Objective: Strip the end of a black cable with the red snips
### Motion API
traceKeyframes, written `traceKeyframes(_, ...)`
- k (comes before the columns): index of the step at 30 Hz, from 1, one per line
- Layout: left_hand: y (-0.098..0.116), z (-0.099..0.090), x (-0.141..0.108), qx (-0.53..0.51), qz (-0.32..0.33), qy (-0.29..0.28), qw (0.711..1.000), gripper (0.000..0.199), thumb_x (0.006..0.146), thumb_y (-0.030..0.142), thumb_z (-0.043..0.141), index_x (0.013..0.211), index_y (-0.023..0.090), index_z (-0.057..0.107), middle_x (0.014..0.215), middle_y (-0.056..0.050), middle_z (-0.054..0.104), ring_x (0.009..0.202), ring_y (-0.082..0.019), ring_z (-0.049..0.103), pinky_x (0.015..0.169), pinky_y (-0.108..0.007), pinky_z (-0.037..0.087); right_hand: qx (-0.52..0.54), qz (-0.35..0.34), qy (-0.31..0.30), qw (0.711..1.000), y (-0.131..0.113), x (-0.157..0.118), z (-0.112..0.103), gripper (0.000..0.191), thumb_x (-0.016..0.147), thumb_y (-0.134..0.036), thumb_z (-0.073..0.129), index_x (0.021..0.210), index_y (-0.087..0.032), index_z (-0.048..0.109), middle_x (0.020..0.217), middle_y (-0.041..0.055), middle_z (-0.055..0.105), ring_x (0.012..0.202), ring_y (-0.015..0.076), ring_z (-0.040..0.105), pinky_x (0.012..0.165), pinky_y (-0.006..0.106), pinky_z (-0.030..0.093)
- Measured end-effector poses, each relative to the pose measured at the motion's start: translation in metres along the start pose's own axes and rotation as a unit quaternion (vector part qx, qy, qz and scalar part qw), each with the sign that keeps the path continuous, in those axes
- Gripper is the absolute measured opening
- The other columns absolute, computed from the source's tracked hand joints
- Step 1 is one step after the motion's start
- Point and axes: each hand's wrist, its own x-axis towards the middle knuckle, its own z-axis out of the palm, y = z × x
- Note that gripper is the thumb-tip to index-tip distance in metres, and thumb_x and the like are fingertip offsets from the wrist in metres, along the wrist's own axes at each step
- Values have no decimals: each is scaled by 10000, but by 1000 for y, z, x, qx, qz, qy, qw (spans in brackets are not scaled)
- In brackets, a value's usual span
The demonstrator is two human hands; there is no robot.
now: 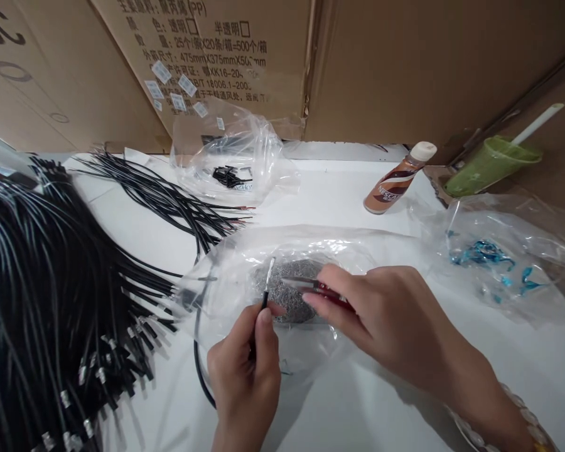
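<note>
- We pinch a black wire (263, 295) in our left hand (245, 376), its stripped end raised over the clear bag (245, 263) so it meets the tweezers
- Our right hand (381, 320) grips red-handled tweezers (306, 285), tips toward that bare end
- Under them a grey heap of small metal terminals (292, 301) lies in the bag, within easy reach
- Finished-looking wire bundle (51, 314) lies left; a Nescafé bottle (395, 182) stands well apart
</note>
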Motion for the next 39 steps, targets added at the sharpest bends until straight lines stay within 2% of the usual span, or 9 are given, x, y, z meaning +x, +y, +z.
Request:
traceKeyframes(3,6,-1,-1,-20,-11,-16,1000,285,910,333,429,746,206,624,421,78,366,384,-69,308,424,-212,249,6,-41,1,999,-3,-1,2,384,992,-414,354,713,-200,508,391,-60,465,313,115,383,409,272,153)
traceKeyframes(8,9,-3,-2,-63,-19,-34,997,335,926,325,398,651,209,550,402,74,380,381,-73,314,420,-217,246,24,-57,-1,998,-6,0,8,374,994,-422,359,750,-199,533,391,-77,443,321,106,381,399,263,168)
traceKeyframes(16,4,-8,-2,-176,-56,-98,978,512,888,584,463,550,199,452,360,66,346,362,-62,255,400,-235,184,55,-65,-2,996,-7,0,6,380,998,-430,353,764,-195,537,412,-81,440,345,94,362,409,264,184)
traceKeyframes(20,-3,-13,-1,-223,-71,-136,963,497,865,608,491,571,209,445,346,72,326,352,-68,224,382,-233,154,73,-58,-7,996,-8,0,5,390,998,-433,350,751,-195,535,418,-77,450,358,94,348,423,264,196)
traceKeyframes(23,-12,-16,1,-245,-42,-177,952,475,901,569,456,591,210,452,349,72,338,347,-71,235,382,-234,179,81,-61,-10,995,-9,-1,3,387,1000,-428,348,749,-198,533,428,-75,479,357,93,345,435,265,201)
traceKeyframes(27,-25,-18,3,-249,44,-232,939,438,985,450,316,652,208,468,378,72,364,358,-77,272,405,-230,234,75,-65,3,995,-10,-3,1,372,1003,-412,345,763,-201,534,431,-78,496,356,99,341,442,267,204)
traceKeyframes(32,-32,-18,4,-233,77,-247,937,433,1001,420,268,674,207,454,401,71,366,366,-75,280,409,-227,229,51,-67,9,996,-12,-5,-1,390,1003,-414,333,736,-207,528,393,-83,453,343,111,323,424,271,194)
traceKeyframes(35,-25,-16,5,-222,57,-250,941,434,987,458,307,661,203,441,404,71,363,375,-70,281,414,-221,231,31,-74,15,997,-12,-4,1,402,1009,-389,317,720,-204,526,395,-74,457,345,113,337,422,270,187)
traceKeyframes(39,-7,-14,7,-205,-50,-215,953,452,926,549,421,645,194,431,431,78,333,404,-57,248,411,-199,199,5,-50,43,998,-6,-1,4,406,1003,-382,344,692,-195,528,381,-74,414,334,103,316,421,265,173)
